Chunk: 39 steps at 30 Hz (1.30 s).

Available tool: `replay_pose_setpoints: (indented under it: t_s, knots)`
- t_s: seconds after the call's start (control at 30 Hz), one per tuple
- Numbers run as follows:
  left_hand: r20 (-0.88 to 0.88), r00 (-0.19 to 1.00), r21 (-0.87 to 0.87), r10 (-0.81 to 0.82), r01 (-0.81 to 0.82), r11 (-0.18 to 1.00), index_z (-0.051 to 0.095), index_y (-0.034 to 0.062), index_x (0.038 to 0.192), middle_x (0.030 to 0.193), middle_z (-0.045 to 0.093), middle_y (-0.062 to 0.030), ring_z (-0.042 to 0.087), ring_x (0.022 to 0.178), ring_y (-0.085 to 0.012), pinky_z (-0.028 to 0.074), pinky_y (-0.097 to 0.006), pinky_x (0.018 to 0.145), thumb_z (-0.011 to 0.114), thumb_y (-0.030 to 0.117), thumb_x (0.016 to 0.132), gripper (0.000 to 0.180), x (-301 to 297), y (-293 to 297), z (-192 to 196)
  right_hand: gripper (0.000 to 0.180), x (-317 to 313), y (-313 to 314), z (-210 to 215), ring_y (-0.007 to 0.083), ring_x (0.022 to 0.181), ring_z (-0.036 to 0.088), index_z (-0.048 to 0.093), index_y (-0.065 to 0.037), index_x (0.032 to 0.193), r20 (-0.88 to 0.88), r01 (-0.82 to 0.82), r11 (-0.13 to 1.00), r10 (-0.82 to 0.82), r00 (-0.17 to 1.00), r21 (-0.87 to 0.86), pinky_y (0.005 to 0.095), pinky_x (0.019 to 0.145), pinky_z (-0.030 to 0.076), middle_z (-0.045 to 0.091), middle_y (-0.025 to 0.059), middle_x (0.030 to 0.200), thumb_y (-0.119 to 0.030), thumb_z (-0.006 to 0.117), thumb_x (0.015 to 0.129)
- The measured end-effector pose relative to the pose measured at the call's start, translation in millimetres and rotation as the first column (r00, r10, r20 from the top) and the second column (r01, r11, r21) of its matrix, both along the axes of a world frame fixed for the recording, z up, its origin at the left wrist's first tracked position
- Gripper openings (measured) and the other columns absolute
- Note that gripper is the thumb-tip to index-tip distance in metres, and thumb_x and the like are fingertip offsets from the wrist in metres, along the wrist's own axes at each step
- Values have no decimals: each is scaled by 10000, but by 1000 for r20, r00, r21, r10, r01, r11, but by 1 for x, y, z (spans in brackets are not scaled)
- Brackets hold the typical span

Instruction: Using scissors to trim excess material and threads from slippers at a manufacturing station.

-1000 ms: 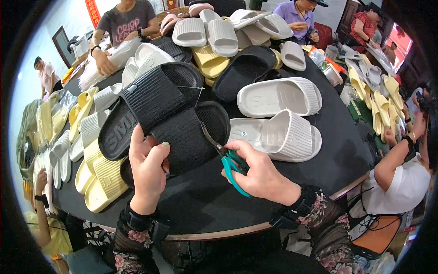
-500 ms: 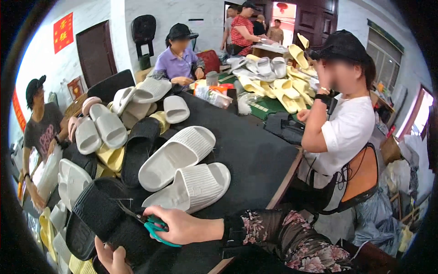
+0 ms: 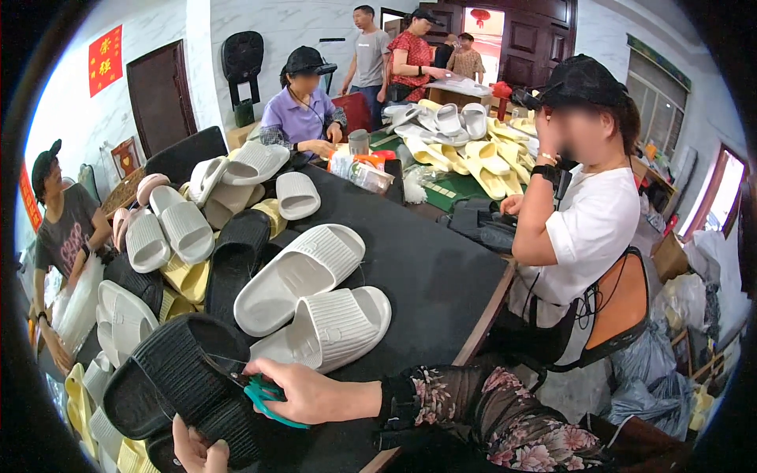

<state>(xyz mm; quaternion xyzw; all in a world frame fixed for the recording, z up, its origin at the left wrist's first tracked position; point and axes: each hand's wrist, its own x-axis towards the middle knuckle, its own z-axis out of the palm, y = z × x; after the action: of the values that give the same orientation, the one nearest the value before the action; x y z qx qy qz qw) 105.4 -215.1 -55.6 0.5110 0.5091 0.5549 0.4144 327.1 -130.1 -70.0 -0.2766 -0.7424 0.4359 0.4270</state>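
Head camera: we look from above and behind the fingers [image 3: 263,369], close to them, through one fisheye.
Table [image 3: 441,256]: we face slantwise across it, rightward of the fingers.
Brown door [image 3: 538,51]: our view reaches it, far beyond the fingers.

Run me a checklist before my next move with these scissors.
1. Scissors in the right hand: ok.
2. Black slippers held by the left hand: ok.
3. Thin strand on the black slippers in view: ok, close to the blades.
4. Left hand apart from the blades: ok, a gap shows.
5. Blades open: cannot tell, too small.
6. White slippers not touching the right hand: cannot tell, they meet in this view.
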Motion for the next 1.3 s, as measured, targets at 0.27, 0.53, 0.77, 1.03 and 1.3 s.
replay_pose_setpoints:
  t_s: [0.27, 0.53, 0.77, 1.03, 1.3]
  knots:
    - [-28, 1000, -12, 3, -3, 1000, 273, -46, 1378, 1103, 482, -92, 494, 920, -152, 437, -256, 813, 608, -56, 771, 693, 4, -4, 3, 376, 4, -5, 7, 154, 783, 613, 412, 22, 1166, -28, -38, 997, 37, 999, -62, 285, 701, 473, 610, 115, 830, -60, 597, 849]
    - [-65, 997, 44, 44, -41, 998, 319, -63, 1336, 886, 566, -72, 484, 644, -77, 375, -189, 528, 468, -54, 685, 668, 8, 18, 4, 469, -1, -10, -2, 73, 846, 549, 435, -24, 1227, -158, -94, 985, 71, 985, -144, 250, 760, 458, 570, 38, 898, -65, 658, 816]
    - [146, 988, -46, 59, -53, 998, 388, -47, 1266, 757, 518, -18, 482, 619, -79, 382, -198, 524, 520, -38, 712, 570, 22, 28, 25, 496, -3, -12, -1, 64, 837, 554, 411, -28, 1240, -302, -229, 953, 164, 939, -197, 225, 748, 457, 548, 29, 904, -41, 657, 810]
    - [-85, 996, -47, -36, 32, 998, 321, -138, 1275, 621, 517, -50, 496, 461, -111, 385, -253, 385, 635, 114, 747, 665, 47, 72, 59, 498, 14, -33, 28, 79, 562, 509, 381, -25, 1255, -518, -196, 964, 76, 852, -180, 190, 456, 427, 545, 66, 809, -48, 614, 816]
    - [-414, 907, 236, 82, 20, 972, 275, -66, 1228, 741, 598, -250, 637, 661, -305, 500, -400, 578, 586, 160, 808, 569, 114, 156, 94, 562, 19, -33, 31, 91, 450, 437, 366, -64, 1295, -633, 42, 970, -188, 751, -238, 210, 363, 353, 512, 55, 764, -236, 630, 830]
